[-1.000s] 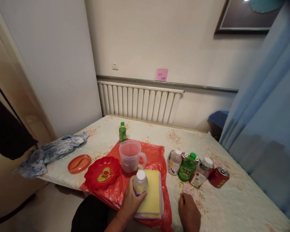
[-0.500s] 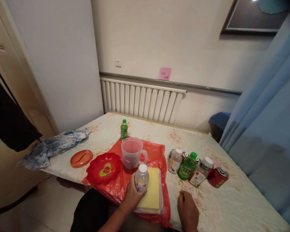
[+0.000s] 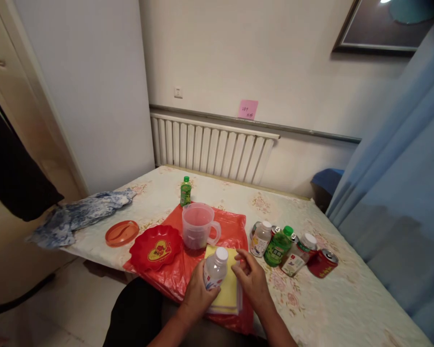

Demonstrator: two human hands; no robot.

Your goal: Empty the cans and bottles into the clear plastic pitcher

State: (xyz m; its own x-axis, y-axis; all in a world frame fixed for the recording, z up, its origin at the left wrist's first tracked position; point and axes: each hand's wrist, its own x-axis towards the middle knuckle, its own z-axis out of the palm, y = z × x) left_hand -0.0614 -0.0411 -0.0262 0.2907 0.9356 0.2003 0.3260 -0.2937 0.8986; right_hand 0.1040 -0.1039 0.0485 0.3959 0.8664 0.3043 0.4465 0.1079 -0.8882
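My left hand point(image 3: 198, 291) is wrapped round a clear bottle point(image 3: 216, 270) with a white cap and a printed label, held a little tilted above a stack of yellow cloths point(image 3: 227, 289). To the right of that bottle, my right hand point(image 3: 252, 277) hovers over the stack with its fingers curved and apart, touching nothing that I can see. A translucent measuring jug point(image 3: 198, 224) with a handle stands just behind on a red plastic sheet point(image 3: 231, 221). Beside the jug lies a red scalloped tray point(image 3: 155, 246) with a yellow heart print.
Bottles, among them a green one point(image 3: 278, 248), and a red can point(image 3: 322, 263) are grouped at the right. A small green bottle point(image 3: 185, 192) stands behind the jug. An orange lid point(image 3: 122, 233) and a blue-white cloth point(image 3: 87, 217) lie at the left on the flowered tablecloth point(image 3: 285, 212).
My right hand has moved left from the tablecloth to beside the held bottle, and its fingers have opened. The bottle in my left hand has shifted slightly right and tilted.
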